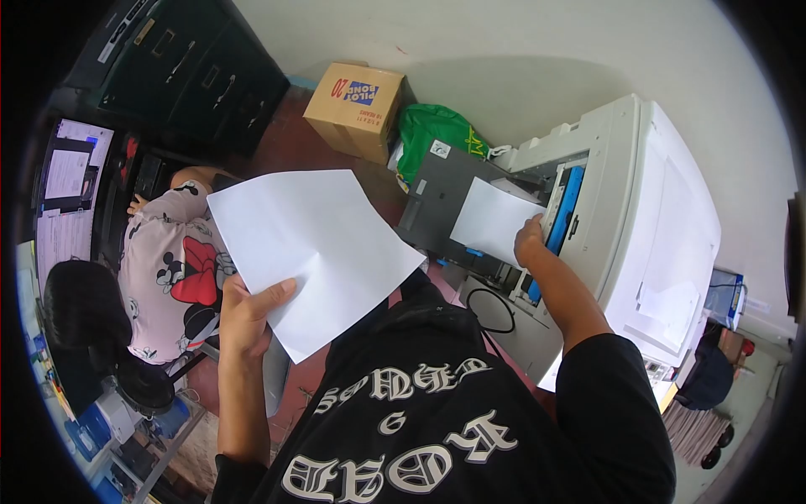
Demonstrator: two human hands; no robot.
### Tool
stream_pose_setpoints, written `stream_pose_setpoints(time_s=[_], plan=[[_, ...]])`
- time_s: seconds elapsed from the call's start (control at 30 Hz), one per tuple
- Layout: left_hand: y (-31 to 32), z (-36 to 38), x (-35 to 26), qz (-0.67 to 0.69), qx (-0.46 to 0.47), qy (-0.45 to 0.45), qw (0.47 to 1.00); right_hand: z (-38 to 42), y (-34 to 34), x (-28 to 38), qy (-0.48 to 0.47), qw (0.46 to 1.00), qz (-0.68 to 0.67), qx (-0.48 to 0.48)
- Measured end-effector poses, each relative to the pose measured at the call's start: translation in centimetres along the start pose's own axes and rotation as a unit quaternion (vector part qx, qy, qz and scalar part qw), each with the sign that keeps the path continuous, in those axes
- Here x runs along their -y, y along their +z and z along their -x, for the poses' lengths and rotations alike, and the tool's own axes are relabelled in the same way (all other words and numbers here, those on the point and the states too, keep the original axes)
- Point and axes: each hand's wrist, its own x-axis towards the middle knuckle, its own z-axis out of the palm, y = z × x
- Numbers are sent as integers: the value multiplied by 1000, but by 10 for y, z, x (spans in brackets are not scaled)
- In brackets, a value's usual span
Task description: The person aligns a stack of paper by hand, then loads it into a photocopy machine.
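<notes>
My left hand [250,315] pinches a white sheet of paper [311,244] near its lower edge, thumb on top and the other fingers behind it. The sheet is held up in front of me and bends slightly around the thumb. At the right, my right hand [531,241] grips the edge of another white paper [495,220], its fingers partly hidden. That paper lies on the dark fold-out side tray [437,197] of a large white copier [609,202]. A blue strip [567,206] shows inside the copier's open side, right beside the hand.
A person in a patterned pink shirt [172,260] sits at left before a monitor [75,193]. A cardboard box [354,109] and a green bag [437,134] stand by the wall. A dark filing cabinet [180,76] is at upper left. A black cable [495,311] loops beside the copier.
</notes>
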Motion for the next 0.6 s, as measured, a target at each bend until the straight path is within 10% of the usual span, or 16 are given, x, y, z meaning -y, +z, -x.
stream_pose_setpoints(time_s=[0.6], plan=[[0,-11,-8,0,0,-12,1000,-24,3,4,-3,999,11,42]])
